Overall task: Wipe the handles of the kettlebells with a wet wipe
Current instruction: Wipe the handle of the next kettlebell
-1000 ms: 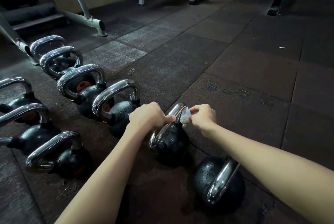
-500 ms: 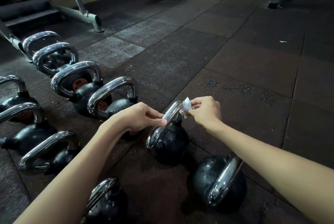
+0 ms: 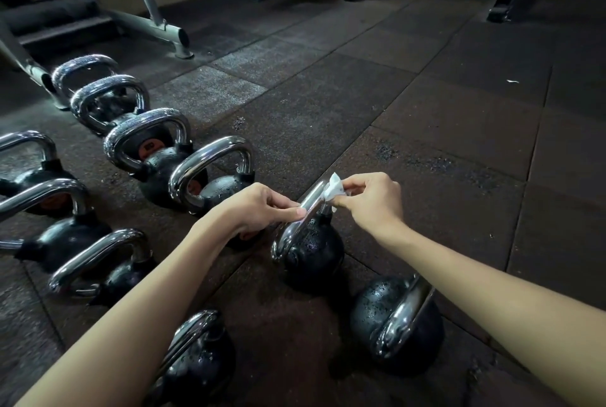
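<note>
**Subject item.** A black round kettlebell (image 3: 311,255) stands on the dark rubber floor tiles (image 3: 377,104), just below the centre of the view. Its body is beaded with droplets. Its chrome handle (image 3: 311,201) slants up toward 1 o'clock, and both hands are on it.

**Left hand** (image 3: 262,206). The forearm enters the view from 7 o'clock. The fingers are curled, and the thumb and forefinger tips pinch the middle of the handle from its 9 o'clock side.

**Right hand** (image 3: 372,198). The forearm enters from 4 o'clock. Thumb and fingers pinch a crumpled white wet wipe (image 3: 334,189) and hold it against the top end of the handle, at 1 o'clock from the left fingertips. The wipe touches the chrome, and a corner of it stands up above the fingers. The hands are near each other but not touching, with a short bare stretch of handle between them.

**Surroundings.**
- A second black kettlebell (image 3: 377,314) sits just beside the subject item at 5 o'clock, under the right forearm.
- A third kettlebell (image 3: 203,364) sits at 7 o'clock, partly hidden by the left forearm.
- A row of four chrome-handled kettlebells (image 3: 147,141) runs off toward 10 o'clock, the nearest just behind the left hand.
- Three more kettlebells (image 3: 65,239) stand at the 9 o'clock edge.
- A grey metal machine frame (image 3: 154,3) stands at 11 o'clock.
- A small white scrap (image 3: 512,81) lies on the tiles at 2 o'clock, well apart.
</note>
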Demonstrator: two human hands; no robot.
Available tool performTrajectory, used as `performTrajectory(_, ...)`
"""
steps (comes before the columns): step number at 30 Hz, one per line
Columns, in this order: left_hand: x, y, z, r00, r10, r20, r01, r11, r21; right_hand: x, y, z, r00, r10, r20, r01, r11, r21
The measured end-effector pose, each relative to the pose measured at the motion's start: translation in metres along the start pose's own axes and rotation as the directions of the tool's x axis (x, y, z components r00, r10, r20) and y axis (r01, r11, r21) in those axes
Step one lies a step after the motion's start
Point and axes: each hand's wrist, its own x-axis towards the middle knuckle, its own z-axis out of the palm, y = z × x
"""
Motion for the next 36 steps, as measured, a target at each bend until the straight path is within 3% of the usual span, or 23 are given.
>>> performTrajectory(8, -0.006, 0.001, -0.004, 1.000, 0.013, -0.001, -0.013, 1.000, 0.023, -0.041, -0.014, 0.012, 0.999, -0.036, 0.027, 0.036, 0.999, 0.030)
performTrajectory(14, -0.004, 0.003, -0.013, 1.000, -0.001, 0.010, 0.000, 0.995, 0.098, -0.025, -0.021, 0.006, 0.997, 0.070, -0.042, -0.065, 0.992, 0.106)
performTrajectory(19, -0.001, -0.008, -0.006, 1.000, 0.012, 0.017, -0.012, 0.999, 0.031, -0.073, -0.012, 0.030, 0.993, 0.105, 0.051, -0.111, 0.983, 0.145)
performTrajectory(23, -0.001, -0.009, -0.005, 1.000, 0.005, -0.006, -0.005, 1.000, 0.010, -0.065, -0.013, 0.027, 0.989, 0.147, 0.022, -0.149, 0.975, 0.165)
performTrajectory(30, -0.003, 0.003, -0.007, 0.999, 0.002, -0.049, 0.005, 0.991, 0.136, -0.101, -0.016, 0.042, 0.973, 0.170, 0.158, -0.198, 0.964, 0.178)
performTrajectory(36, 0.001, -0.001, -0.007, 0.999, -0.009, -0.043, 0.015, 0.990, 0.138, -0.102, -0.017, 0.043, 0.966, 0.199, 0.164, -0.230, 0.953, 0.197)
